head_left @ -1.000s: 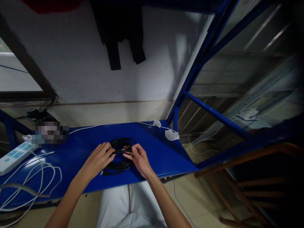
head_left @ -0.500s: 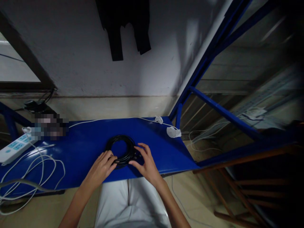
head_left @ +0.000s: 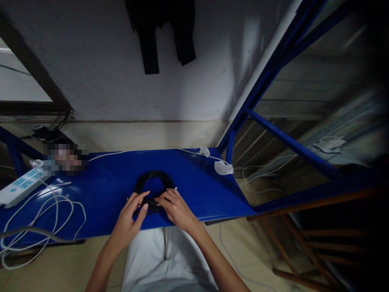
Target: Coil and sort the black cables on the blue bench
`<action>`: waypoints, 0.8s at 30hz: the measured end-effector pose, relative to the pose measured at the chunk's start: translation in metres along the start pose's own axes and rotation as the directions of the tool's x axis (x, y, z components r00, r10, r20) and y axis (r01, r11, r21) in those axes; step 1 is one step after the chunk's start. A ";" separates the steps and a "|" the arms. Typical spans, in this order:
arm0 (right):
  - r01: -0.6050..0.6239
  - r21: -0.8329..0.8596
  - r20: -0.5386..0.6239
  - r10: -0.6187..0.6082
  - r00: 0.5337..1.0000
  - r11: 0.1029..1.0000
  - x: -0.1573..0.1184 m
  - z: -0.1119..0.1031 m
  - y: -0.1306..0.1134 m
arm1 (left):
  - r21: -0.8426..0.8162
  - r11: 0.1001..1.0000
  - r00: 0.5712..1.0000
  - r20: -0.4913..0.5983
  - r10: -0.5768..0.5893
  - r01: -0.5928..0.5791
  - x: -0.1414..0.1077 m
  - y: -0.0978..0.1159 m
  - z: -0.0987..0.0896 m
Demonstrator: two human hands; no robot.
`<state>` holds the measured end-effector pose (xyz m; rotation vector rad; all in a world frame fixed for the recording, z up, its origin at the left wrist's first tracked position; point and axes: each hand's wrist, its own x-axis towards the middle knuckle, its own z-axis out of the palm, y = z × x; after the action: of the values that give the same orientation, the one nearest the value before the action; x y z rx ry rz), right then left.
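Note:
A coil of black cable (head_left: pixel 154 175) lies on the blue tabletop (head_left: pixel 106 178) in front of me. At its near left side, my left hand (head_left: pixel 129 219) is open, with thumb and fingers spread apart beside the cable turns. My right hand (head_left: pixel 178 209) comes over the near right part of the coil, its fingers closed on the cable and hiding some of it. A small pale tip (head_left: pixel 176 188) shows just past the right knuckles.
On the left stand a white power strip (head_left: pixel 24 184) and loose loops of white cable (head_left: pixel 71 211). A white cord runs along the back edge to crumpled white paper or tape (head_left: pixel 223 167). A blue metal frame (head_left: pixel 291 142) rises at the right, beside a wooden chair (head_left: pixel 291 275).
My right hand has gone from spread fingers beside the coil to gripping its near side. My left hand has loosened from the coil and opened, thumb now apart from the fingers.

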<state>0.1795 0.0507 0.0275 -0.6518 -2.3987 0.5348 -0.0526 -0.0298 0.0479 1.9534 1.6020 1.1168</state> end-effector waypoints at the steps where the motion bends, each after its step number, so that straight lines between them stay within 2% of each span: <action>1: -0.002 -0.015 -0.007 0.002 1.000 1.000 0.000 0.002 0.000 | -0.037 0.999 0.999 -0.012 -0.032 0.032 0.000 0.001 0.001; 8: 0.030 -0.088 -0.021 -0.032 0.999 0.996 0.000 0.007 -0.001 | -0.113 0.983 0.986 -0.064 -0.155 0.147 0.014 0.003 0.010; 13: 0.046 -0.144 -0.003 -0.046 0.999 0.989 0.002 0.004 0.000 | -0.123 0.976 0.979 -0.070 -0.191 0.181 0.024 -0.001 0.014; 16: 0.048 -0.185 0.016 -0.046 0.999 0.982 0.004 0.002 0.000 | -0.126 0.976 0.977 -0.092 -0.191 0.179 0.029 -0.001 0.014; 20: 0.048 -0.182 0.015 -0.046 0.999 0.982 0.008 0.000 -0.001 | -0.133 0.984 0.985 -0.114 -0.132 0.117 0.034 0.001 0.009; 24: 0.038 -0.160 0.011 -0.036 0.999 0.986 0.010 -0.001 -0.004 | -0.129 0.983 0.986 -0.078 -0.145 0.134 0.038 -0.001 0.006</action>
<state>0.1718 0.0539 0.0349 -0.6732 -2.4746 0.3317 -0.0474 0.0070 0.0563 1.7080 1.6447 1.2276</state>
